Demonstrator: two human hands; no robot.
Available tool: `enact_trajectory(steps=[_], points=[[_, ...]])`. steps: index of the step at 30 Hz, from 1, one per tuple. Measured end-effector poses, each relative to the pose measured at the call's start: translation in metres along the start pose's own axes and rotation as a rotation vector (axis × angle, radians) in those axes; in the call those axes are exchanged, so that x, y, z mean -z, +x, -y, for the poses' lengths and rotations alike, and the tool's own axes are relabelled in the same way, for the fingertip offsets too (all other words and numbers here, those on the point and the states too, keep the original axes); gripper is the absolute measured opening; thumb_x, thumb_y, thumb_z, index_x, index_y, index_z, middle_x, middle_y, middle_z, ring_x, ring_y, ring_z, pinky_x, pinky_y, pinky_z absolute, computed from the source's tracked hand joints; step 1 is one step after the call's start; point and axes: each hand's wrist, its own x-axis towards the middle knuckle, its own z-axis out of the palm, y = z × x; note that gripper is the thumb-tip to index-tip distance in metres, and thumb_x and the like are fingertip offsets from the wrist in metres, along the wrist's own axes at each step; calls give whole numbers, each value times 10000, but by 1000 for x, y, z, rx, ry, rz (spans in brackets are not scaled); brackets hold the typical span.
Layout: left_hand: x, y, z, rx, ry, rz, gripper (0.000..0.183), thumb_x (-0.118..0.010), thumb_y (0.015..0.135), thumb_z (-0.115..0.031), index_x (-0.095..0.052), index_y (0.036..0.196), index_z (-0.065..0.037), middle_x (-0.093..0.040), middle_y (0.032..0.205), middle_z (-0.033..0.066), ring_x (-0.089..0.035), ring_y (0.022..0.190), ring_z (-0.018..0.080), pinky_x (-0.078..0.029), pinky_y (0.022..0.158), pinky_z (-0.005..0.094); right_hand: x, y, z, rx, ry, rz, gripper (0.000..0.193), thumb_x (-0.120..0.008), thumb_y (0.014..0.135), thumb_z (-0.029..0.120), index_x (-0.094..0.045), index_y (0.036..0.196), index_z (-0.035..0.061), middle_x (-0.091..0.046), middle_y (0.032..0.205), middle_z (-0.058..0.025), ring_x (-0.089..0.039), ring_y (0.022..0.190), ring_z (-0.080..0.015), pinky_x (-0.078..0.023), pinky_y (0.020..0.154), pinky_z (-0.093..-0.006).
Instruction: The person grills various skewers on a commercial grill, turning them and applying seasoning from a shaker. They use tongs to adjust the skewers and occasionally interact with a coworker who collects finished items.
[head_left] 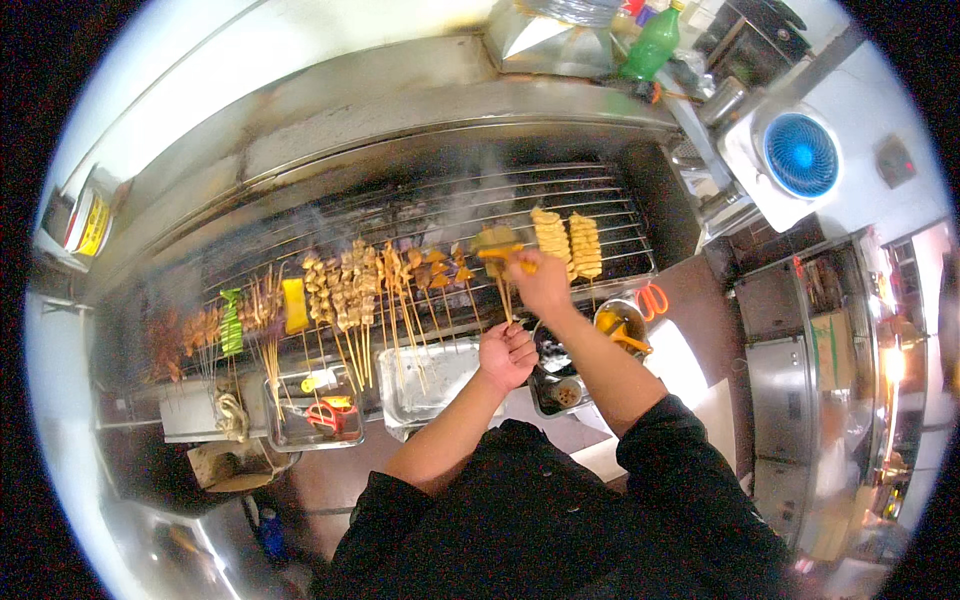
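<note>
My left hand (508, 356) is closed around the lower ends of a few wooden skewers (506, 300) at the grill's near edge. Just above it, my right hand (541, 285) grips an orange basting brush (500, 251), held across the food on those skewers. The brush and my fingers partly hide that food. To the right lie two ridged, pale yellow skewers (552, 240) on the grill bars. Left of my hands runs a row of meat skewers (357, 285), with a green skewer (231, 322) and a yellow piece (295, 305) among them.
Smoke rises from the grill (570, 180). Along its front stand a metal tray (430, 385), a tray with red scissors (328, 415) and a sauce bowl (622, 325). Orange-red scissors (652, 301) hang nearby. A green bottle (653, 45) and a blue fan (801, 155) are at the far right.
</note>
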Motion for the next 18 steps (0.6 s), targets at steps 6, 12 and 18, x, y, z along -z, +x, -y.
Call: enact_trajectory(steps=[6, 12, 18], points=[[25, 6, 3, -118, 77, -375, 301, -396, 949, -276, -423, 675, -155, -336, 533, -35, -284, 416, 121, -277, 419, 293, 9, -91, -29, 140, 145, -60, 217, -733, 826, 133, -731, 986, -13, -719, 924, -207, -712, 831, -330, -556, 744, -356], [18, -24, 9, 22, 373, -486, 506, -327, 970, -386, -652, 998, -1, -709, 920, 152, -682, 803, 304, -521, 675, 466, 73, -126, -39, -30, 268, -159, 193, -724, 859, 130, -727, 966, -30, -721, 808, -163, -714, 729, -209, -551, 690, -317], [3, -129, -28, -4, 1276, -539, 367, -453, 984, -265, -642, 1102, 27, -700, 866, 130, -664, 690, 268, -532, 620, 369, 88, -143, -78, -142, -52, 28, 238, -677, 921, 180, -722, 946, -53, -691, 696, -130, -660, 623, -158, -523, 607, -301]])
